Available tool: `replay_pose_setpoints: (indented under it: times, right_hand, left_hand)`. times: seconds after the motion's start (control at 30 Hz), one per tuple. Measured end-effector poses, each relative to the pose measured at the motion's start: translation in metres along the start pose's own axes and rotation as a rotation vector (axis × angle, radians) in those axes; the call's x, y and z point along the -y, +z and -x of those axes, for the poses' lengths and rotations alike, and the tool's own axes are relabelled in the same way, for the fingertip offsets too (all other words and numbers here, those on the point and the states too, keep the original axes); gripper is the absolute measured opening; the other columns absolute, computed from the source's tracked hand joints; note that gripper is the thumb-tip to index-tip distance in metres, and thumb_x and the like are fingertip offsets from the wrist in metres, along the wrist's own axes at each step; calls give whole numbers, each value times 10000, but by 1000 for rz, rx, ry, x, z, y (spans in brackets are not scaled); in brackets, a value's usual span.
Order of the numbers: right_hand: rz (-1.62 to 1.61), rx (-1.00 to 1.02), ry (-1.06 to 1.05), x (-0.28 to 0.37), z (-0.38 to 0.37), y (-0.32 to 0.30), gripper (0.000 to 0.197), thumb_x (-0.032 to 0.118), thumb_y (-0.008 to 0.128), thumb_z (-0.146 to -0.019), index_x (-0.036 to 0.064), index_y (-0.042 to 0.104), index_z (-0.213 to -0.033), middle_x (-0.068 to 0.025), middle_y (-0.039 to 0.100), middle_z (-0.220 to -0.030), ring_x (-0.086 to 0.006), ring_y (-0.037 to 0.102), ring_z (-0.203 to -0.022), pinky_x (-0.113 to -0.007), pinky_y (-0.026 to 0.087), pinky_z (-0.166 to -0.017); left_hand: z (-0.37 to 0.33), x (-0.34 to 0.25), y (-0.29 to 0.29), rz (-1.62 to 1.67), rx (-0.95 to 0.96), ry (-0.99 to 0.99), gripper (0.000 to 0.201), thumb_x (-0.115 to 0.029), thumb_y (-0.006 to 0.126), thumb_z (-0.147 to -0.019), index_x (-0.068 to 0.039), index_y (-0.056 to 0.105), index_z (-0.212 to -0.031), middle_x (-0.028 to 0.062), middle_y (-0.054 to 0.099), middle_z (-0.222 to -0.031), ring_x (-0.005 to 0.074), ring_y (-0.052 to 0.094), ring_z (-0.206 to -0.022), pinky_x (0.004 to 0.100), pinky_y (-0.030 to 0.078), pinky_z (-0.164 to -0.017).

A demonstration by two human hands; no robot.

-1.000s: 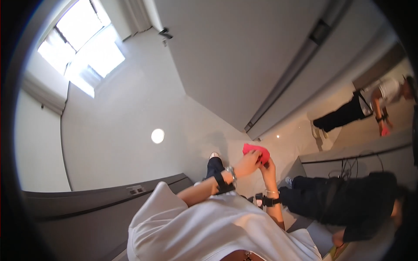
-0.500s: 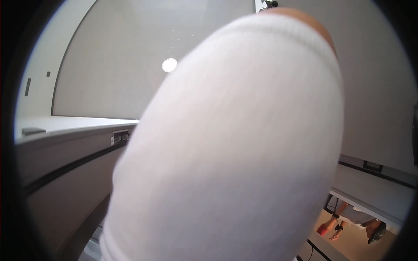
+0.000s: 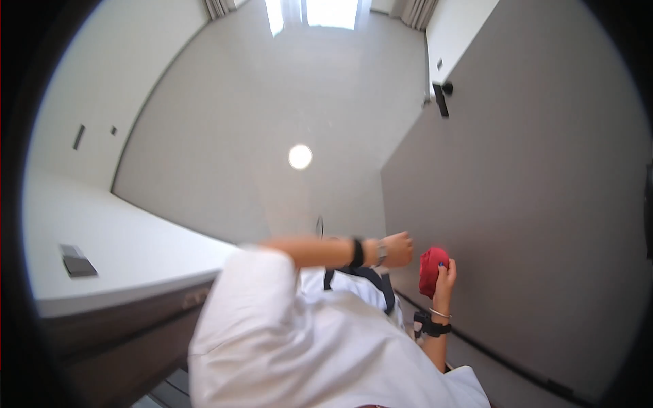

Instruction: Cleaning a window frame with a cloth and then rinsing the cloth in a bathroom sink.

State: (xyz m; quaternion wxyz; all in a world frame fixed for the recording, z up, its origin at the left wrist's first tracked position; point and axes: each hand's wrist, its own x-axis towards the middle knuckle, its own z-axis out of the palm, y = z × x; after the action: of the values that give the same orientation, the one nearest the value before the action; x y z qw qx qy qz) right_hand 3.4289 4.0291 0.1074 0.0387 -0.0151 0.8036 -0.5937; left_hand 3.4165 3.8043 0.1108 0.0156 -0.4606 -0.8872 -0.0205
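Observation:
My left forearm crosses in front of my white shirt, with a black band and a metal watch at the wrist. At its end my left hand (image 3: 396, 249) is curled into a closed fist, near the grey door panel; its inside is hidden. Just to the right, my right hand (image 3: 444, 277) is closed around a soft, bunched red cloth item (image 3: 430, 270), thumb on top. Whether this is a pouch or a folded cloth I cannot tell. A small gap separates the two hands. My right wrist wears a bangle and a black strap with a small device (image 3: 428, 326).
A large grey door (image 3: 530, 183) with a black lever handle (image 3: 441, 100) fills the right side. On the left runs a white wall (image 3: 156, 224) with a grey switch plate (image 3: 78, 261). Ahead lies glossy grey floor (image 3: 238, 136) with bright reflections; curtains (image 3: 418, 12) hang beyond.
The white sleeve that filled the view has dropped to the lower left. Both hands now show, the right one with the red cloth item. The view has shifted, bringing in the door handle and curtains.

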Motion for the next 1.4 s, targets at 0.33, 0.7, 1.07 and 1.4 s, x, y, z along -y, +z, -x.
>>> replay_pose_setpoints:
  times: [0.33, 0.7, 1.07, 1.4]
  right_hand:
    - [354, 173, -256, 75, -102, 133, 143, 74, 555, -788, -15, 567, -900, -182, 568, -816, -322, 567, -756, -387, 459, -697]
    - [654, 154, -724, 164, -277, 366, 191, 27, 595, -738, 108, 630, -907, -82, 520, -993, -275, 498, -879, -362, 480, -734]
    - [405, 457, -1035, 259, -337, 486, 233, 54, 599, -721, 138, 630, -936, 3, 573, -961, -202, 525, -928, -300, 507, -735]
    - [594, 230, -876, 267, -507, 573, 127, 110, 627, -713, 146, 666, -828, -6, 571, -941, -215, 501, -917, -366, 382, -769]
  left_hand:
    - [439, -141, -4, 742, 320, -1745, 298, -200, 518, -797, -36, 581, -1037, 210, 621, -958, 389, 594, -868, 490, 469, -794]
    - [343, 190, 11, 386, -173, -1286, 460, -192, 648, -765, -95, 508, -1192, 180, 546, -1157, 345, 517, -1065, 421, 424, -898]
    - [289, 404, -77, 146, -553, -1244, 676, -198, 726, -679, -120, 422, -1278, 169, 416, -1290, 347, 385, -1203, 576, 230, -988]
    - [311, 614, -51, 481, -425, -1049, 260, -232, 653, -719, -62, 535, -876, 113, 602, -755, 299, 595, -772, 564, 320, -925]
